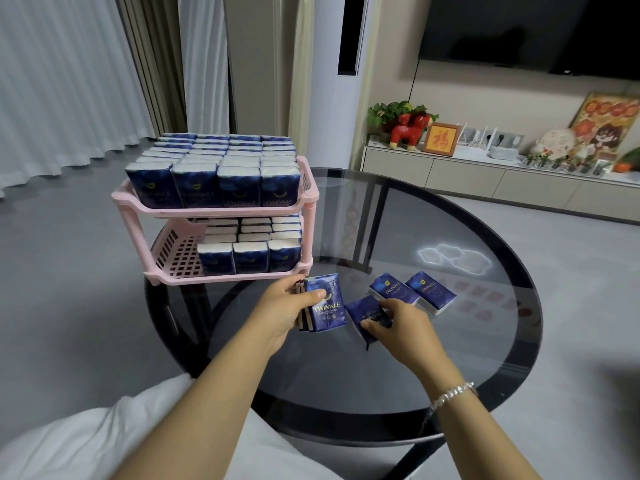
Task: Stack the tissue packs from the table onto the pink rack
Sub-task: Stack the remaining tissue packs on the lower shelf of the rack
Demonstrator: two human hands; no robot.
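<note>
The surface point(485, 341) was a round pane of dark, glossy glass on a black frame, and it reflected a ceiling light. At its far left edge stood the pink rack point(214, 211), a two-tier moulded plastic unit with slotted walls and a grid floor. The upper tier was packed full with upright navy tissue packs point(239, 168) in shiny film printed "TWINKLE". The lower tier held three columns of the same packs along its right side; its left part showed bare grid.

Your left hand point(282, 311) gripped a small stack of packs point(323, 308) held upright just in front of the rack, with the thumb pressed across the printed face of the front pack and the fingers curled round the far side. Your right hand point(398, 322) pinched a single tilted pack point(363, 311) between thumb and curled fingers, close beside the stack; whether it rested on the glass could not be told. Two loose packs point(414, 294) lay flat on the glass just beyond that hand, side by side. A silver bracelet point(450, 394) circled your right wrist.

Beyond the surface stood a low cabinet point(467, 174) carrying a red toy horse point(410, 129), a framed character and potted greenery. Nothing stood between your hands and the rack.
</note>
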